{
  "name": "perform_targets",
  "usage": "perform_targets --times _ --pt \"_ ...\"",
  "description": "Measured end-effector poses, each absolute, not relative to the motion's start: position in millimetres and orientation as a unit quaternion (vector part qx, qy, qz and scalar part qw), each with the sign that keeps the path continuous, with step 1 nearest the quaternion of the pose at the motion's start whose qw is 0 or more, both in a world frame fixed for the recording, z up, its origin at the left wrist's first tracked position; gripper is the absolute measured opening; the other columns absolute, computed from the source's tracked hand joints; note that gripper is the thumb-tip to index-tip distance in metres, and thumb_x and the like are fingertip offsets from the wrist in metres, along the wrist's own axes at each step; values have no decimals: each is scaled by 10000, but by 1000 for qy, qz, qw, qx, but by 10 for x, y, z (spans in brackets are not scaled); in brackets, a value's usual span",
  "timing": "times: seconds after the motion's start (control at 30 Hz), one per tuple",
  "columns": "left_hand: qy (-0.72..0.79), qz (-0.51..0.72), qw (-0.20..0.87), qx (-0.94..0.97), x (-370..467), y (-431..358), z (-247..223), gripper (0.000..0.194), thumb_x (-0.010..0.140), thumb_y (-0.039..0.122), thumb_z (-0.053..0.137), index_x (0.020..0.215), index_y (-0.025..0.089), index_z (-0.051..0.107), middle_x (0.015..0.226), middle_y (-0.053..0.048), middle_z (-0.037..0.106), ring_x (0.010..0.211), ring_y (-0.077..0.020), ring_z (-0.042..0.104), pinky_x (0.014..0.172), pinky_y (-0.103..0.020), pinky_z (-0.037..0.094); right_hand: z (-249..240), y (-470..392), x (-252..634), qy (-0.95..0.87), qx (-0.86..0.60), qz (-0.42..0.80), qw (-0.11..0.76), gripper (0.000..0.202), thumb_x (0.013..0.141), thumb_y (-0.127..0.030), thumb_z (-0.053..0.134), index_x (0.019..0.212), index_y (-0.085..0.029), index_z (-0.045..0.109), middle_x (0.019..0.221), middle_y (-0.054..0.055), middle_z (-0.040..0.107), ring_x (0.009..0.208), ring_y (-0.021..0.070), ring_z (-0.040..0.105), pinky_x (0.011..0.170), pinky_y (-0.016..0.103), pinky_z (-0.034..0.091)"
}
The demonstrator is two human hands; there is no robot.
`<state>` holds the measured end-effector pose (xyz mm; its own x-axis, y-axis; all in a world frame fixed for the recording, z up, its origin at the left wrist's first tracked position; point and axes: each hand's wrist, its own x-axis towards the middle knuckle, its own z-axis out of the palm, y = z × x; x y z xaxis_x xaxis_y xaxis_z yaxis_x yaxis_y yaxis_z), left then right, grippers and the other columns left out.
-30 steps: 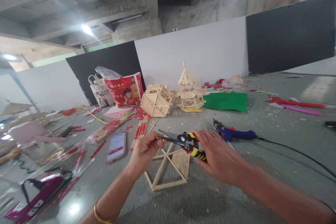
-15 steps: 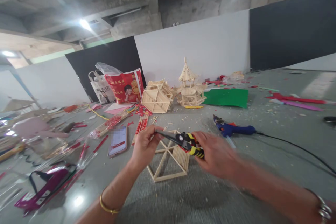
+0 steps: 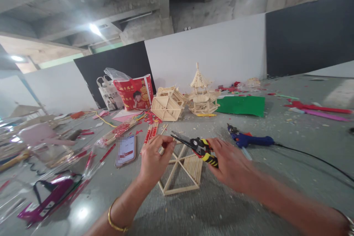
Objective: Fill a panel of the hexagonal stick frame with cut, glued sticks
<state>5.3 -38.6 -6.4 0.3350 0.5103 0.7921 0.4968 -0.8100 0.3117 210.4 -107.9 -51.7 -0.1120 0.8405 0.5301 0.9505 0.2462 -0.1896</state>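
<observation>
My right hand [image 3: 228, 158] is closed round the black and yellow handles of a pair of pliers [image 3: 197, 146], whose long jaws point left. The jaw tips reach my left hand [image 3: 156, 155], where thumb and forefinger are pinched together; whatever lies between them is too small to make out. Beneath both hands a hexagonal wooden stick frame [image 3: 181, 191] lies on the grey surface, with spokes meeting at its middle. Thin sticks fill its right section.
Behind stand a wooden pagoda model [image 3: 201, 94] and a hexagonal stick structure [image 3: 166, 106]. A blue glue gun [image 3: 249, 140] with a black cord lies right. At left are a phone [image 3: 126, 150], a purple pouch [image 3: 51, 199] and stick packets; a red bag [image 3: 134, 94] stands behind.
The pliers' jaws now show parted, with their tips above my left fingertips. The view has shifted a little, so the whole scene sits slightly lower and further right.
</observation>
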Motion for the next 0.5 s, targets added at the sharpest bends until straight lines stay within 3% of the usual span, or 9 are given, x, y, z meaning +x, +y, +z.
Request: perform_targets --times 0.5 --pt "286 518 -62 803 81 -403 -94 82 779 159 611 702 176 587 682 30 644 607 -76 588 615 -187 447 -501 -1117 2013 -722 -619 -51 306 389 718 -163 530 1104 -134 487 1033 127 606 934 248 576 827 376 447"
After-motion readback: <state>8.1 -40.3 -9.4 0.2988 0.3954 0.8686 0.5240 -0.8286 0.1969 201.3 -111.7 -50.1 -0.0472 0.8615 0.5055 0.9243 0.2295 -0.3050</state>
